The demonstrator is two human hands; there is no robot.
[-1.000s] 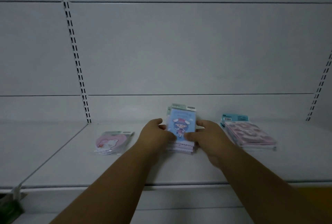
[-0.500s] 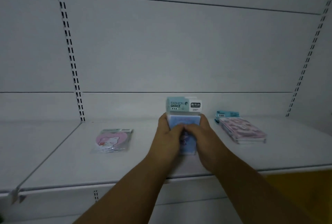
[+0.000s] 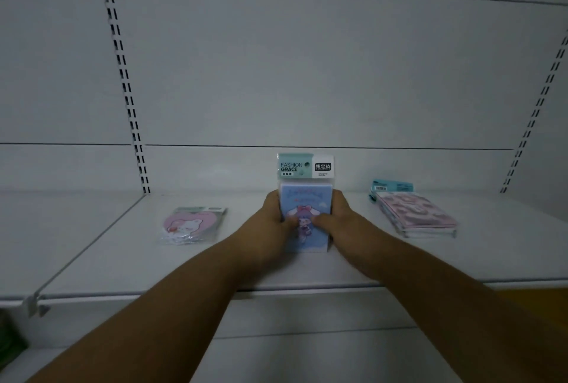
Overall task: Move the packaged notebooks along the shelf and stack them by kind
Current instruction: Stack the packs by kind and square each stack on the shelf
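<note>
A bundle of blue packaged notebooks with a cartoon girl on the cover and a teal "FASHION GRACE" header stands upright on the white shelf. My left hand grips its left side and my right hand grips its right side, thumbs across the cover. A pink heart-shaped packaged notebook lies flat to the left. A stack of pink packaged notebooks lies flat to the right.
The shelf's white back panel rises right behind the notebooks, with slotted uprights at left and right. A shelf joint runs at the left. A lower shelf shows beneath. A yellow surface sits at lower right.
The blue bundle lay flat between my hands a second ago; both hands have tipped it upright on its lower edge and hold it there. The side stacks have not moved.
</note>
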